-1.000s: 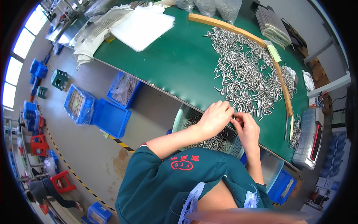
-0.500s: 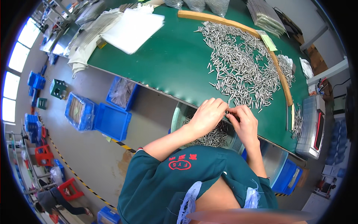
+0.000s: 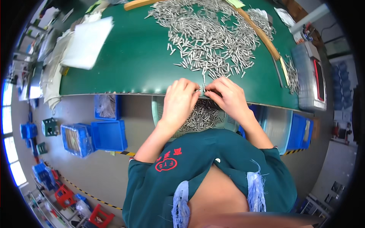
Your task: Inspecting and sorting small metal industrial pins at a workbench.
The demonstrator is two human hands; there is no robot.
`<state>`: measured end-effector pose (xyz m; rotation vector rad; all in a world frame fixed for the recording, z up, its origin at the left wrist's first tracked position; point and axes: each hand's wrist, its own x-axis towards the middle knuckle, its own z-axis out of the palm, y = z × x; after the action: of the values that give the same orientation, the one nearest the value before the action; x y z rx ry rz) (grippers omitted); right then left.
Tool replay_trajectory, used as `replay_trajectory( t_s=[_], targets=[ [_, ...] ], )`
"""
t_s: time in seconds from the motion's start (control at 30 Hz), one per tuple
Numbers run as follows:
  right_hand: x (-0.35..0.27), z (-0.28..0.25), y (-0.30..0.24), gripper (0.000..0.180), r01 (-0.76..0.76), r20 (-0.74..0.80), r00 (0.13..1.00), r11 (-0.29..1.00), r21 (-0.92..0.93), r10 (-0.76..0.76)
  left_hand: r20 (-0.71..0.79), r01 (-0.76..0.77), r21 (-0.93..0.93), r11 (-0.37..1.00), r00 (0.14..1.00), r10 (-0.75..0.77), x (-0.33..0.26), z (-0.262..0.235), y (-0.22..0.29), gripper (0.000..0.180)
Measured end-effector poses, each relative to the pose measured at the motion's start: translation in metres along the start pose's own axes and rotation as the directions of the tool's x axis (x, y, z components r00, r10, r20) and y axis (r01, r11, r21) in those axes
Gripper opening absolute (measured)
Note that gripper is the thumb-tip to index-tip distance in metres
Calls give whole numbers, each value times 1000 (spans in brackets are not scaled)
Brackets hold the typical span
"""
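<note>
A large heap of small silver metal pins (image 3: 213,41) lies on the green tabletop (image 3: 129,57) in front of me. My left hand (image 3: 178,100) is at the table's near edge, thumb and fingers pinched on a small metal pin that is mostly hidden. Close on its right, my right hand (image 3: 230,97) also pinches a small metal pin in its fingertips. A few pins trail from the heap to the gap between my hands. Below the edge, between my forearms, a pale green basket (image 3: 156,110) holds many darker-looking pins (image 3: 203,116).
A curved wooden strip (image 3: 262,36) borders the heap's right side. White sheets (image 3: 87,41) lie on the table's left. A clear plastic box (image 3: 307,76) stands at the right end. Blue bins (image 3: 109,136) are on the floor at left, another blue bin (image 3: 300,131) at right.
The view has turned and shifted, so the table edge now runs nearly level. Both hands stay at the edge below the heap, their fingertips slightly farther apart.
</note>
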<state>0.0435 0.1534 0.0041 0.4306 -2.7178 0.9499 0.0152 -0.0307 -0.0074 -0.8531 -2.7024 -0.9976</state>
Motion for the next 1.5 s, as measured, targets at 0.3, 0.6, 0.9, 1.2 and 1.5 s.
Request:
replay_trajectory(
  t_s=[0.3, 0.6, 0.9, 1.2, 1.5],
  targets=[
    [-5, 2, 2, 25, -4, -19, 1000, 1000, 21, 5, -39, 24, -1, 1000, 999, -24, -5, 1, 1, 17],
    [-4, 2, -1, 23, -17, -5, 1000, 1000, -3, 17, -20, 2, 11, 1000, 1000, -2, -7, 0, 2, 15],
    [1, 6, 0, 17, 64, -53, 996, 992, -111, -70, -10, 50, -215, 975, 998, -54, -17, -8, 6, 17],
    [-13, -13, -3, 19, 103, 116, 988, 993, -51, -97, 773, 747, -604, -277, 634, 24, -22, 19, -2, 36],
    [-23, -15, -10, 27, -14, 162, 987, 996, 84, 0, 783, 777, -620, -112, 621, -29, -20, 23, -3, 35]
  ],
)
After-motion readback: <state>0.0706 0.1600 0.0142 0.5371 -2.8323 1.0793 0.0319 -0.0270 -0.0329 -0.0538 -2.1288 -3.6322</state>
